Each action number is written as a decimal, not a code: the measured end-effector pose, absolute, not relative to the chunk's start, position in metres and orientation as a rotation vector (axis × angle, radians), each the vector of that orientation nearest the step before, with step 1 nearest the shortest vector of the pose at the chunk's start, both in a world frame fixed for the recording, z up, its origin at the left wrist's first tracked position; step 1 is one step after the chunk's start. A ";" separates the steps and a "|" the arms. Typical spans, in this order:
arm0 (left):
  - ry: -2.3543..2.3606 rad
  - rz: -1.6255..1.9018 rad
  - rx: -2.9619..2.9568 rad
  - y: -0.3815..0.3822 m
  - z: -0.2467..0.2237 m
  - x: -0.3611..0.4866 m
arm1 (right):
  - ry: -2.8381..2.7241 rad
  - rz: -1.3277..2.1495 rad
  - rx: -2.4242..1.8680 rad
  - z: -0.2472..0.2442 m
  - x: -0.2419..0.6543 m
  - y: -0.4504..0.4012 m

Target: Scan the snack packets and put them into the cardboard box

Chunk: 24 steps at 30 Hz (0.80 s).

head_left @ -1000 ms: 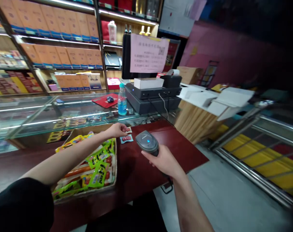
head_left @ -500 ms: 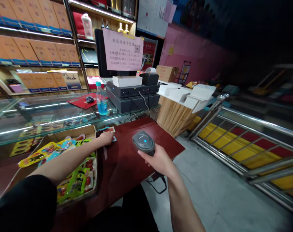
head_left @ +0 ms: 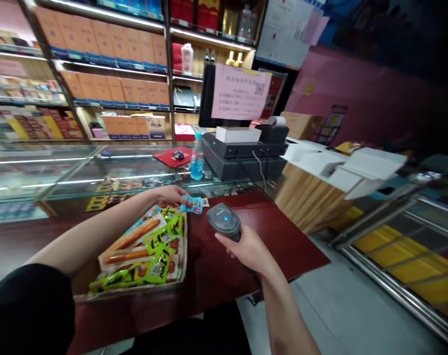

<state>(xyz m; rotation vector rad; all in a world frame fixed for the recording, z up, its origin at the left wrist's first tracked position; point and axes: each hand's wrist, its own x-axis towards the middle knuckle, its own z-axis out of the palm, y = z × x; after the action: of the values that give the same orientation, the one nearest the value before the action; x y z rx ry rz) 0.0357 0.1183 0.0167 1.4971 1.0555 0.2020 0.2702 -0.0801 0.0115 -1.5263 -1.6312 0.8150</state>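
My left hand point(head_left: 171, 195) pinches a small blue snack packet point(head_left: 193, 204) just past the far right corner of a cardboard box. Part of another small packet point(head_left: 206, 202) shows behind it. My right hand point(head_left: 249, 248) is wrapped around the handle of a dark grey barcode scanner point(head_left: 224, 220), which has a blue light glowing on top. The scanner is held above the dark red table point(head_left: 224, 261), its head to the right of the blue packet. In the cardboard box point(head_left: 185, 251) lie green snack packets point(head_left: 160, 266) and long orange sausages point(head_left: 140, 234); my left forearm hides some of them.
A bottle of blue liquid point(head_left: 197, 160) stands on the glass counter point(head_left: 79, 170), near a mouse point(head_left: 178, 155) on a red mat. Behind are a cash drawer point(head_left: 242, 165) and a monitor with a pink notice point(head_left: 241, 92). A metal railing point(head_left: 387, 276) runs along the right.
The view has swung left. My left hand now shows the blue packet in its fingers, where before it was down on packets at the table. My right hand still holds the scanner.
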 end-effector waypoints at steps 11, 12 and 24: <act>1.211 0.469 1.395 0.081 0.038 -0.097 | -1.874 0.930 -1.297 0.021 0.183 -0.049; 1.224 0.486 1.388 0.077 0.038 -0.105 | -1.895 0.934 -1.279 0.022 0.176 -0.047; 1.235 0.494 1.362 0.060 0.043 -0.138 | -1.995 0.906 -1.244 0.019 0.149 -0.043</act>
<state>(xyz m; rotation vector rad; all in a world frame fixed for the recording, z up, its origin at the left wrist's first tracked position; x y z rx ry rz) -0.1383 0.0600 0.0429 1.3616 1.2353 0.4937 0.1492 -0.0427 0.0188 -1.2445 -1.9955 0.9059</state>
